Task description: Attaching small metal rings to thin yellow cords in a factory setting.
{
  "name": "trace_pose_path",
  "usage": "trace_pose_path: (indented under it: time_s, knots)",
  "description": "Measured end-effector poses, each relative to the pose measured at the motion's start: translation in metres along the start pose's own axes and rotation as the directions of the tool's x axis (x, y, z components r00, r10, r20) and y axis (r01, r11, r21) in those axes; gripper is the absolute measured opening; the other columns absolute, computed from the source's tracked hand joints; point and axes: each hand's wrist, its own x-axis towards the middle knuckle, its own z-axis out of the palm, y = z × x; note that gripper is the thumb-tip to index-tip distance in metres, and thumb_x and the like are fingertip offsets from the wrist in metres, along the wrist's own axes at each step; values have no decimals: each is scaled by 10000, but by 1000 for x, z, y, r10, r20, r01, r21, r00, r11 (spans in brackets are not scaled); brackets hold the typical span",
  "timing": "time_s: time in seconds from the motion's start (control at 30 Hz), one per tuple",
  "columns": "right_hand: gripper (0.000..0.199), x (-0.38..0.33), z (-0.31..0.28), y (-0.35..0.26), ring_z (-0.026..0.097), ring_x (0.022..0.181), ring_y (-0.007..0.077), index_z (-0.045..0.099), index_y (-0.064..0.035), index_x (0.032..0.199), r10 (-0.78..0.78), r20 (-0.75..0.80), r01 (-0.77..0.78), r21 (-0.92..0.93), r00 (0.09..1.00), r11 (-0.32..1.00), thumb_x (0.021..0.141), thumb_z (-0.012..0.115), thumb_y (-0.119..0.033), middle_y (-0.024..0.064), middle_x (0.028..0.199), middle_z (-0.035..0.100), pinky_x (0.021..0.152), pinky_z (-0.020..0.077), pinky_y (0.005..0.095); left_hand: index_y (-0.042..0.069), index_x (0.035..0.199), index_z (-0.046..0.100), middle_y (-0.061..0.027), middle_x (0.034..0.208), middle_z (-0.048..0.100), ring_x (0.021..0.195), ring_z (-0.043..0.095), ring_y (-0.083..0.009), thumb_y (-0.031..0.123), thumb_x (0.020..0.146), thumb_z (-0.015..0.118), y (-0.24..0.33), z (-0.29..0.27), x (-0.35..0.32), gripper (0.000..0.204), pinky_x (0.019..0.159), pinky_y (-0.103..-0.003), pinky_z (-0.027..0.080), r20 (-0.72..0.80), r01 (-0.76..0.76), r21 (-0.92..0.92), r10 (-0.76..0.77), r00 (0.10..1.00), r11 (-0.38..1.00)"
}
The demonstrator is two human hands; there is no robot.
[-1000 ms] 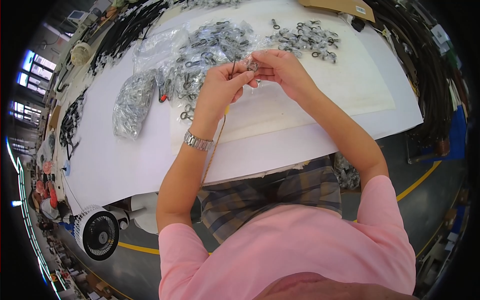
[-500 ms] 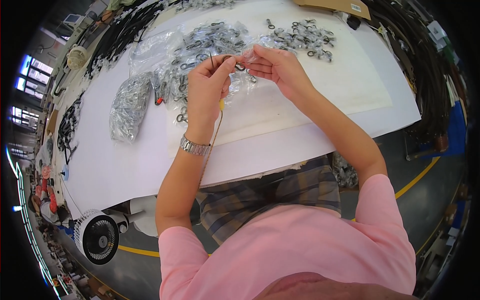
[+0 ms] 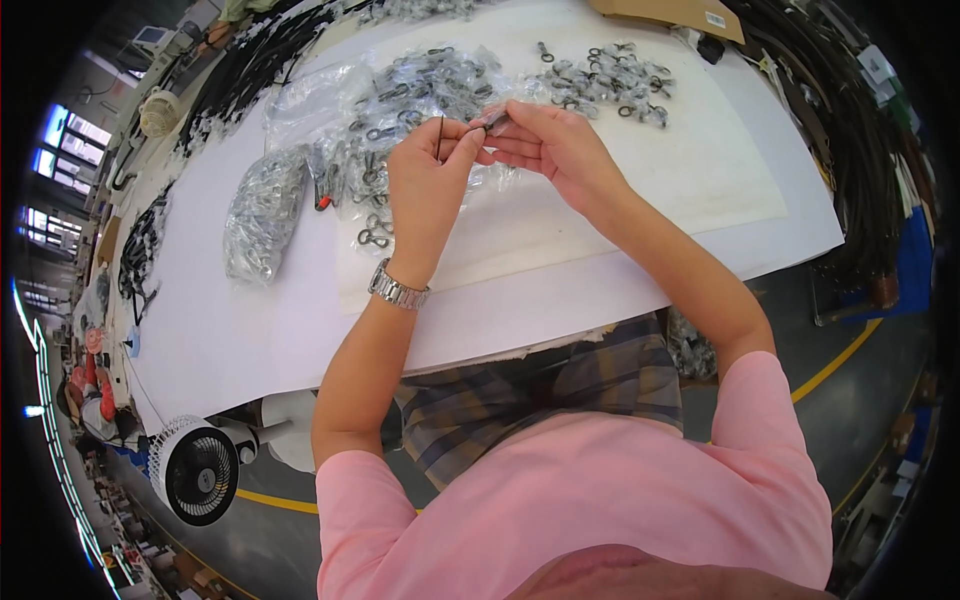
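My left hand point(image 3: 425, 185) is raised over the white table point(image 3: 260, 330) and pinches a thin black cord point(image 3: 440, 135) between thumb and fingers. A metal watch point(image 3: 398, 290) sits on that wrist. My right hand point(image 3: 550, 145) meets it fingertip to fingertip and grips a small metal clip point(image 3: 497, 120). Just beyond both hands lies a heap of metal clips in clear plastic bags point(image 3: 400, 100). Loose metal clips point(image 3: 610, 80) are spread to the right of the heap.
A bulging clear bag of metal parts point(image 3: 262, 212) lies at the left on the table. Black cords point(image 3: 250, 70) are piled along the far left edge, and more black straps point(image 3: 850, 140) hang at the right. A white fan point(image 3: 195, 470) stands on the floor below.
Both hands have stayed together at the heap, shifting slightly left and away from me. The left fingers have closed tighter on the cord.
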Motion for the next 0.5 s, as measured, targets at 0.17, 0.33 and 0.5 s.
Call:
trace_pose_path:
  time_s: [0.17,0.33,0.5]
  knots:
    - [309,-1,3,1,727,1077,186,686,7,1222,-35,45,35,-1,998,999,1066,582,-238,118,1193,743,991,576,326,8,922,693,-45,737,714,506,419,-1,166,965,730,7,-4,0,168,455,-181,285,54,161,-102,-156,986,982]
    - [292,-1,5,3,718,1060,175,699,-1,1229,-53,64,56,-54,997,997,1042,630,-215,94,1179,743,989,570,323,22,896,680,-44,706,691,491,414,-11,188,960,739,3,-8,2,187,446,-182,272,115,214,-229,-192,975,950]
    - [265,1,3,4,715,1016,157,720,-16,1190,-26,100,27,-11,995,1000,1039,643,-219,68,1121,750,937,575,294,23,938,689,-33,726,677,488,410,-17,231,998,710,0,-18,11,217,438,-186,262,267,267,-211,-207,941,940]
